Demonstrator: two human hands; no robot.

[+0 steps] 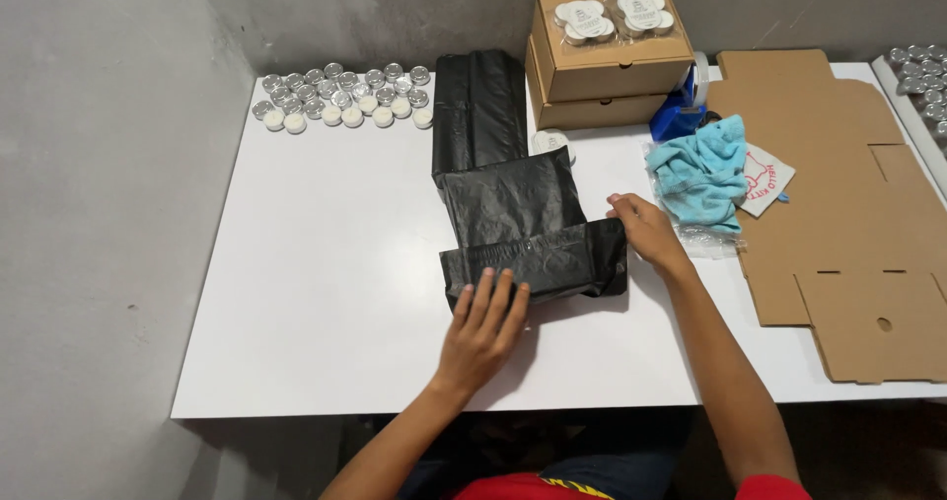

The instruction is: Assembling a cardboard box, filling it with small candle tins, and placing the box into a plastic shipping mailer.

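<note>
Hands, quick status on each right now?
Left hand: open, flat, fingers pressing on the black bag.
Right hand: open, fingers resting at the bag's right edge; no grip visible.

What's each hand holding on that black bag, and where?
Neither hand grips it. The left hand presses flat on the near edge of the folded black plastic bag; the right hand rests at its right end.

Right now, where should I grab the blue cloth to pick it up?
Pinch the blue cloth at its bunched-up top, coming straight down from above. It lies crumpled in a heap on the table, so the raised folds give fingers something to catch, while its edges lie flat over a clear bag.
</note>
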